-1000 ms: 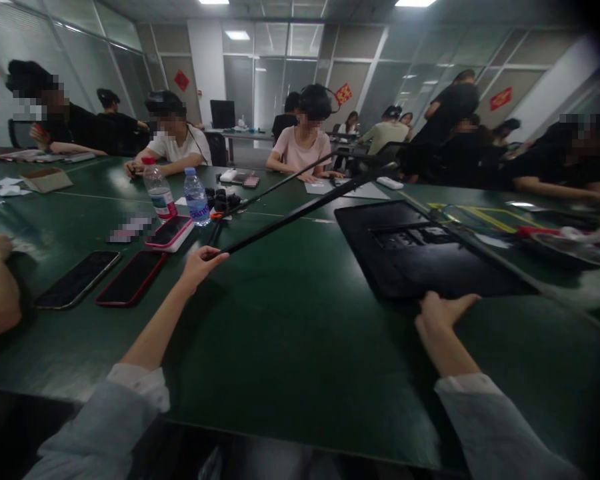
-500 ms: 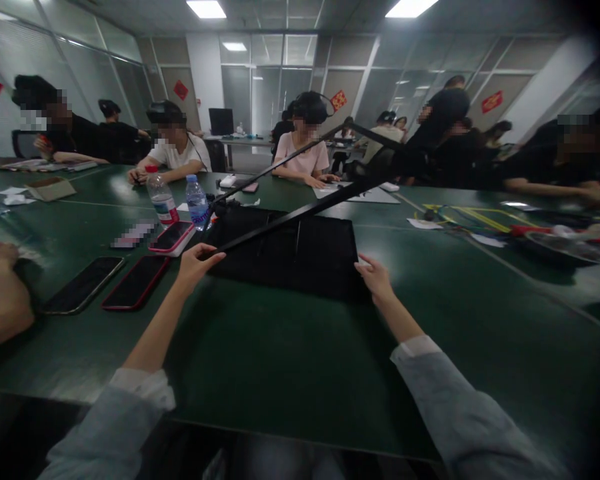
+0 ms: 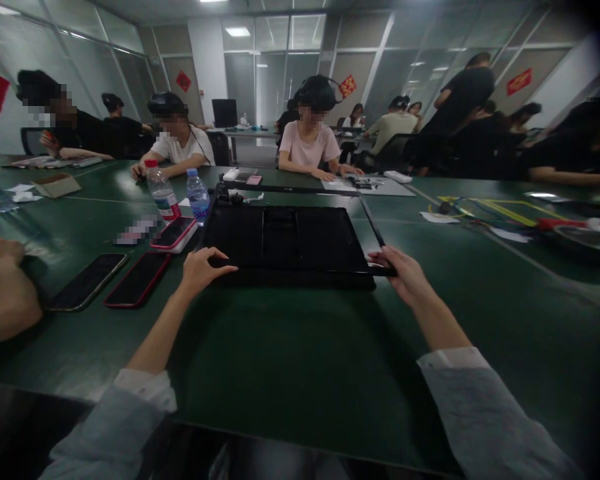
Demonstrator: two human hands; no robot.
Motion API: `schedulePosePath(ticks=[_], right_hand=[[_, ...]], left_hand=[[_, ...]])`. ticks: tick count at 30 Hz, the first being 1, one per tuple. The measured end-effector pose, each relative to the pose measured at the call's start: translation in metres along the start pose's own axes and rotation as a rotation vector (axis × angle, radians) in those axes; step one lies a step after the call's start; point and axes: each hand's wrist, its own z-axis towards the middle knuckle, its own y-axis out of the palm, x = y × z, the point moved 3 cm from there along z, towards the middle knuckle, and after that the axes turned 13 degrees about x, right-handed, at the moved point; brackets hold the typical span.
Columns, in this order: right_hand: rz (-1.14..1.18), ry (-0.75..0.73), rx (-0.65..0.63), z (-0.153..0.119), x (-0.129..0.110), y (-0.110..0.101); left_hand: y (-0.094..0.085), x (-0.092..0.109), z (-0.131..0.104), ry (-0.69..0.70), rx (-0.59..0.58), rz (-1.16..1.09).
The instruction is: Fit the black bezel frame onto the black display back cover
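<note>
Over the black panel (image 3: 325, 233), the frame (image 3: 305, 271) stretched lengthwise between left hand (image 3: 199, 272) and right hand (image 3: 407, 275), each narrowly pinching a near corner.

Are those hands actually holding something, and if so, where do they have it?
Yes, a thin black rectangular frame. The left hand has it by the near left corner, the right hand by the near right corner.

Single head-worn view, directed forward and slightly down from above the near edge of the table (image 3: 290, 393). Your left hand (image 3: 200, 272) and right hand (image 3: 403, 275) lie at close range, mid-frame; the room's glass partitions (image 3: 275, 73) form the distant background. No second view shares this field.
</note>
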Motion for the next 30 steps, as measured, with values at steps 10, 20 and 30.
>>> schedulePosePath(ticks=[10, 20, 30], right_hand=[[-0.369, -0.368, 0.251, -0.008, 0.039, 0.021], [-0.500, -0.313, 0.247, -0.008, 0.056, 0.023], [-0.485, -0.346, 0.186, 0.001, 0.067, 0.027]], left_hand=[[-0.003, -0.016, 0.002, 0.018, -0.254, 0.050], [-0.001, -0.016, 0.000, 0.003, -0.337, 0.075], [0.006, -0.047, 0.002, -0.184, 0.133, 0.331]])
